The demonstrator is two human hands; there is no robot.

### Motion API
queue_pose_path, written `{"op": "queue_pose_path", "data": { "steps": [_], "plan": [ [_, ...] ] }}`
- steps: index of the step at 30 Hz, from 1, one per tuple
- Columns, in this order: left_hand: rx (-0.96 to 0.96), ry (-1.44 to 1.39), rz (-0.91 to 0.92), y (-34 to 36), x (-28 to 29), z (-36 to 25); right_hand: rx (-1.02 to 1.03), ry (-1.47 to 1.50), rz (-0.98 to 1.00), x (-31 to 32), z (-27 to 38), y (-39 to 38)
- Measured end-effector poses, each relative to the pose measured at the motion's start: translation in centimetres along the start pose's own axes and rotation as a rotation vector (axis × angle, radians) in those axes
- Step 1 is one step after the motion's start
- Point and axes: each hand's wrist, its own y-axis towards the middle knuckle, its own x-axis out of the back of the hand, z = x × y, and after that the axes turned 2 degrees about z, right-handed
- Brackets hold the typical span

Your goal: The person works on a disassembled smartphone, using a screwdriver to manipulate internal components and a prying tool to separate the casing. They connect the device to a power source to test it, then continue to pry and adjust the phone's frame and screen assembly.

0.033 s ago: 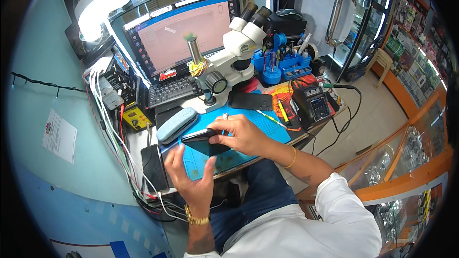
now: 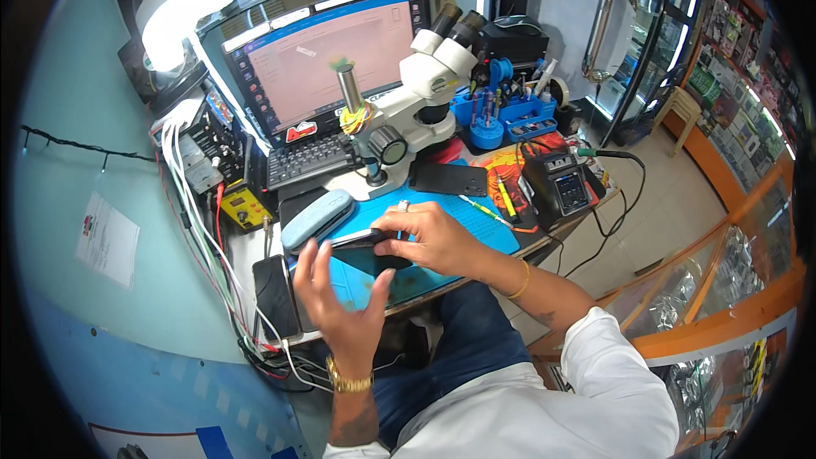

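My right hand (image 2: 429, 240) pinches a dark smartphone (image 2: 357, 240) by its right end, thumb on the near side and fingers over the top. The phone is seen nearly edge-on, tilted above a blue work mat (image 2: 340, 280). My left hand (image 2: 344, 314) is in front of the phone's left end, palm up, thumb and fingers spread, holding nothing. Just beyond the phone's left end lies a grey-blue hard case (image 2: 317, 219). A second black phone (image 2: 448, 178) rests flat at the mat's far side.
Behind the mat stands a microscope (image 2: 425, 89), with a keyboard (image 2: 308, 161) and monitor (image 2: 327, 59) beyond. To the right are a blue tool holder (image 2: 487, 133) and a soldering station (image 2: 561, 187). Another phone (image 2: 275, 293) and loose white cables (image 2: 242, 289) lie at the left edge.
My left hand has risen slightly and its fingers have shifted a little toward the phone. My right hand keeps its grip on the phone. The whole view has shifted slightly.
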Motion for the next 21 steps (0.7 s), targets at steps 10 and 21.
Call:
{"op": "queue_pose_path", "data": {
  "steps": [10, 21],
  "plan": [
    [0.035, -0.238, 0.153, 0.6, -2.6, 0.3, -0.38, -0.787, -0.14, 6.5, -1.1, -4.7],
    [0.048, -0.361, 0.371, 3.3, 0.3, 2.8, -0.65, -0.927, 0.095, 8.4, -8.8, -9.1]
  ]
}}
